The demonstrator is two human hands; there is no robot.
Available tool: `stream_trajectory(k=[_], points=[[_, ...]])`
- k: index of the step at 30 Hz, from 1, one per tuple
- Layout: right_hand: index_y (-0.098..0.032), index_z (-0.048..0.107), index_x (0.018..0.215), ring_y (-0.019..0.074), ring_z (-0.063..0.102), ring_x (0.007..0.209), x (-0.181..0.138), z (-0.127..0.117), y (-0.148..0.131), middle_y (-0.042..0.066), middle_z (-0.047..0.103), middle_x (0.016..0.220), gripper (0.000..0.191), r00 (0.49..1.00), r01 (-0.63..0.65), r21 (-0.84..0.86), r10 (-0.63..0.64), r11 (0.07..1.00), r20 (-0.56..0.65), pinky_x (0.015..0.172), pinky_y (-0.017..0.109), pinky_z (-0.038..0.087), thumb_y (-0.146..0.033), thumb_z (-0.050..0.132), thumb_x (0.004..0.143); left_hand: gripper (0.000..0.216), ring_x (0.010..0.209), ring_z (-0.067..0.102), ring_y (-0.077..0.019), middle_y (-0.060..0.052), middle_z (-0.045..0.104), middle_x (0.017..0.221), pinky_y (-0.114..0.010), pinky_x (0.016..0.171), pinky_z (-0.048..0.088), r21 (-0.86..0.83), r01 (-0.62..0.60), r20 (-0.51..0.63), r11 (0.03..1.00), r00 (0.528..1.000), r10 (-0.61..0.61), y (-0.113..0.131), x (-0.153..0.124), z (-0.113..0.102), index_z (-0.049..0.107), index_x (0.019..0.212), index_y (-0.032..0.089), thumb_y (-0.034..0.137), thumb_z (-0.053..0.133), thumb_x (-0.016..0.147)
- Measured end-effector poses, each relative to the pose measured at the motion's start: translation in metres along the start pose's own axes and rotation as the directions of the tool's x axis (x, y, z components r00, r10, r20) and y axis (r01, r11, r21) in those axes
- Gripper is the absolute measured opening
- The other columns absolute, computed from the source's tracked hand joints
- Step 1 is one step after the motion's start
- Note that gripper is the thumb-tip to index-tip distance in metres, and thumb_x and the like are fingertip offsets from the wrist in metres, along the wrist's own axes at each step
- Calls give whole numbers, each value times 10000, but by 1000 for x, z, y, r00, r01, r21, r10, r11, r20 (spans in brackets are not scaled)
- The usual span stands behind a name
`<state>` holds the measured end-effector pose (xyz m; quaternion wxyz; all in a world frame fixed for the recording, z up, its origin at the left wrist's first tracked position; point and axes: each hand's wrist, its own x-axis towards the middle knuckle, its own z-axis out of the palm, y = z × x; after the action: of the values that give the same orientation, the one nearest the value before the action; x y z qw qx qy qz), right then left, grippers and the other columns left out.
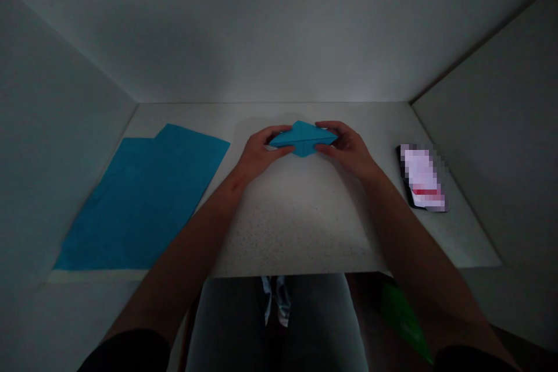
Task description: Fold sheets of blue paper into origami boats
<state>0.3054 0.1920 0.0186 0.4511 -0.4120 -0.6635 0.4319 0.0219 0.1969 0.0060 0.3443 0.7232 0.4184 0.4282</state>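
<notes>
Past my lap [244,325] and the bench [305,232] near edge, my left hand [257,154] and right hand [349,152] each pinch one end of the folded blue paper [302,139]; blue sheets [143,197] and phone [422,177] lie well apart, one each side.

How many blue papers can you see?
2: a folded paper held between the left hand and right hand, and a flat sheet lying on the table to the left. More sheets may hide under the flat one.

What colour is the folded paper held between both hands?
Blue, like the sheets at left. Folded paper, left hand, right hand; head view.
</notes>
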Motion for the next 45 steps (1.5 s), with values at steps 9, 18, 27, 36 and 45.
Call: stream_trajectory(k=[9, 18, 27, 36, 45], points=[[-288, 833, 1143, 142, 643, 693, 1, 1, -5, 19, 774, 1014, 368, 996, 13, -101, -22, 995, -83, 688, 337, 601, -568, 906, 916, 155, 1039, 716, -221, -48, 734, 1103, -420, 981, 594, 233, -180, 61, 956, 983, 171, 6, -3, 4, 755, 980, 243, 341, 867, 933], [-331, 661, 1526, 205, 790, 1000, -4, 27, 4, 66, 798, 1298, 755, 991, 8, 63, -16, 998, 130, 832, 336, 685, -587, 960, 882, 273, 1423, 702, -320, -130, 763, 1393, -512, 1154, 547, 129, -208, 264, 970, 950, 168, 13, -7, 8, 682, 926, 227, 376, 910, 926], [-372, 616, 1645, 206, 765, 1023, -5, 30, 3, 90, 743, 1512, 725, 976, 85, -51, -73, 995, 204, 837, 355, 678, -554, 861, 988, 339, 1064, 744, -228, -87, 754, 1154, -371, 926, 600, -59, -142, 217, 988, 964, 151, 7, -6, 8, 660, 928, 222, 418, 935, 907], [-476, 593, 1685, 231, 695, 1098, -6, 24, 9, 83, 610, 1503, 647, 972, 213, -216, -184, 953, 147, 815, 357, 681, -415, 744, 1059, 301, 911, 733, -147, -122, 718, 1420, -290, 759, 580, -227, -30, 150, 973, 987, 65, 1, -7, 14, 565, 1090, 238, 264, 814, 923], [-359, 867, 1275, 247, 737, 1152, 0, 20, 15, 95, 707, 1399, 299, 989, 145, -174, -148, 974, -3, 918, 417, 685, -305, 678, 1050, 256, 1110, 770, -187, -124, 650, 1540, -367, 971, 644, -192, 18, -45, 981, 999, -27, -16, -1, 11, 737, 1143, 231, 138, 718, 905]])
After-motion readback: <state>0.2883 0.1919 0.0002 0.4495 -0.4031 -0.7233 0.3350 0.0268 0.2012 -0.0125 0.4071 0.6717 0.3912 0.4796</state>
